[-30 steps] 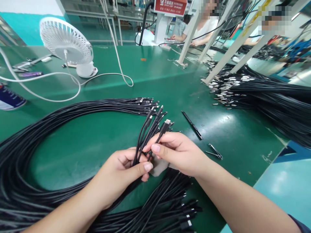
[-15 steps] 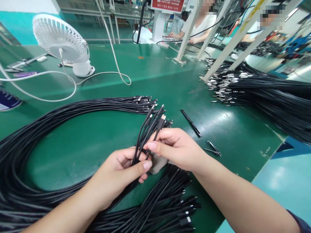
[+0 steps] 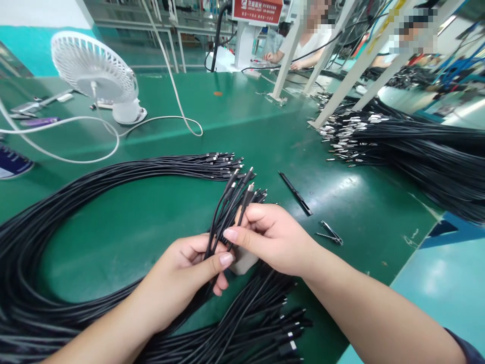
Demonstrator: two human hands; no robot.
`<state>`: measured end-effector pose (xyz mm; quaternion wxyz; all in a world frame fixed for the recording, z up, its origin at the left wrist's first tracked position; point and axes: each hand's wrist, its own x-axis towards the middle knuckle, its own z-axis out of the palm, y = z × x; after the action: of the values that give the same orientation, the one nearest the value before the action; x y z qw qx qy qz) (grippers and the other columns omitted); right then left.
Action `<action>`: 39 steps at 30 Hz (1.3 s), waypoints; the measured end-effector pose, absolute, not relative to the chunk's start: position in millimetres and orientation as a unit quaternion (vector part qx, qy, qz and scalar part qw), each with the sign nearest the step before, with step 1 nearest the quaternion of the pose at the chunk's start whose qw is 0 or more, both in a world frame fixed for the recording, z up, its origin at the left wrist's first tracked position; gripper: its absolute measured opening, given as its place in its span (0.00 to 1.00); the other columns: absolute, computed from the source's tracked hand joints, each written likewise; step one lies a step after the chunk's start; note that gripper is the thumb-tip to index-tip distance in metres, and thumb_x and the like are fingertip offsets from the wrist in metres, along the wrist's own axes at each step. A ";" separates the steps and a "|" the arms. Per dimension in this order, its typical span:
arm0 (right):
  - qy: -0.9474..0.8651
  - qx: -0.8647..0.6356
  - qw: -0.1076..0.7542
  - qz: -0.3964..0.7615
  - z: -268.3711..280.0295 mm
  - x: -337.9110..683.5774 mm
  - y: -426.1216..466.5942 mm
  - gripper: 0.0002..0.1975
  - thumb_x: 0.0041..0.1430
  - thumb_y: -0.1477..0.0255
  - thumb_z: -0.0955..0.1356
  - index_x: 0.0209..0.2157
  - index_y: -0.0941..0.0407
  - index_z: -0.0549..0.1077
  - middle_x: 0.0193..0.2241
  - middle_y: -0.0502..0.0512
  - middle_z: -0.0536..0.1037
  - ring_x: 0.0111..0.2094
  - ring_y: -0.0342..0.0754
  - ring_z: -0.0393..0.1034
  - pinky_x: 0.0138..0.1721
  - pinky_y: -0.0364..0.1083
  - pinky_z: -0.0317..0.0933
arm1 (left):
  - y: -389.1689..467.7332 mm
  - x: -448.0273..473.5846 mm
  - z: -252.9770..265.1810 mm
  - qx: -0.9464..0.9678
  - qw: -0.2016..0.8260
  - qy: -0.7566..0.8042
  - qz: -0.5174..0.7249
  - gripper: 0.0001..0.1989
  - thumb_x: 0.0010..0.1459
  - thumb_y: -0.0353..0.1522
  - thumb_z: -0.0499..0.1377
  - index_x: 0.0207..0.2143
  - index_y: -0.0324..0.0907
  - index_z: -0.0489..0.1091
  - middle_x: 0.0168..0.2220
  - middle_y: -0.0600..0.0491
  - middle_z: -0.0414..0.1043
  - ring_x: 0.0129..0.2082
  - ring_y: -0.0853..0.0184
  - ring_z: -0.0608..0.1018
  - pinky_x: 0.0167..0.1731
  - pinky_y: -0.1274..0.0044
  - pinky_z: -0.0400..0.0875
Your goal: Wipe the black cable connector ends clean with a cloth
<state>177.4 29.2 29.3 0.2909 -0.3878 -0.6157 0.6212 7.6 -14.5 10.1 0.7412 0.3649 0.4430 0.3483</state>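
Left of the bench's (image 3: 318,192) right edge, the left hand (image 3: 191,265) is curling closed around several black cables (image 3: 231,211). The right hand (image 3: 276,237) is pinching one connector's cable (image 3: 241,217), having turned it narrower-side-on towards the bunch; handling is apparently proceeding singly.

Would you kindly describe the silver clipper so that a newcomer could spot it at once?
Over the green table, find the right hand gripping a black cable. Right of that hand lies the silver clipper, splayed into a V, unlike the straight black tool beyond it.
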 end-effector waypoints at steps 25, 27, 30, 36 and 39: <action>-0.622 -0.367 0.265 0.639 31.8 179.6 29.8 0.22 0.53 0.53 0.70 0.25 0.59 0.71 0.22 0.55 0.76 0.23 0.44 0.72 0.23 0.42 0.66 | -16.1 5.8 10.8 0.424 0.720 0.456 0.307 0.17 0.52 0.45 0.64 0.26 0.39 0.71 0.15 0.59 0.66 0.16 0.74 0.67 0.18 0.82 0.65; -0.623 -0.366 0.265 0.638 32.3 180.0 29.8 0.22 0.53 0.53 0.70 0.25 0.59 0.71 0.23 0.55 0.77 0.24 0.44 0.72 0.24 0.43 0.67 | -15.7 5.8 10.9 0.421 0.721 0.459 0.304 0.17 0.52 0.45 0.64 0.26 0.39 0.71 0.15 0.59 0.66 0.16 0.74 0.67 0.18 0.82 0.65; -0.627 -0.367 0.266 0.633 32.8 180.7 30.0 0.21 0.52 0.54 0.70 0.25 0.59 0.72 0.23 0.55 0.76 0.24 0.45 0.72 0.25 0.43 0.67 | -15.1 6.4 11.7 0.416 0.722 0.464 0.301 0.17 0.51 0.44 0.65 0.26 0.39 0.72 0.15 0.59 0.66 0.16 0.73 0.67 0.18 0.82 0.65; -0.632 -0.356 0.270 0.634 32.3 181.2 29.9 0.21 0.53 0.54 0.70 0.25 0.59 0.72 0.23 0.55 0.77 0.24 0.44 0.71 0.25 0.43 0.67 | -15.2 7.6 13.7 0.407 0.725 0.462 0.308 0.16 0.49 0.43 0.67 0.24 0.39 0.71 0.16 0.58 0.67 0.16 0.73 0.68 0.18 0.82 0.66; -0.628 -0.361 0.268 0.635 32.0 181.6 30.1 0.20 0.53 0.54 0.71 0.25 0.59 0.72 0.22 0.54 0.76 0.21 0.43 0.70 0.22 0.42 0.65 | -15.4 7.7 13.7 0.404 0.727 0.462 0.308 0.17 0.49 0.44 0.67 0.25 0.39 0.71 0.15 0.58 0.67 0.16 0.73 0.68 0.17 0.82 0.65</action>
<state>181.6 30.1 32.0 0.2683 -0.3615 -0.6278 0.6350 7.7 -15.4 13.7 0.7267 0.4044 0.4619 0.3082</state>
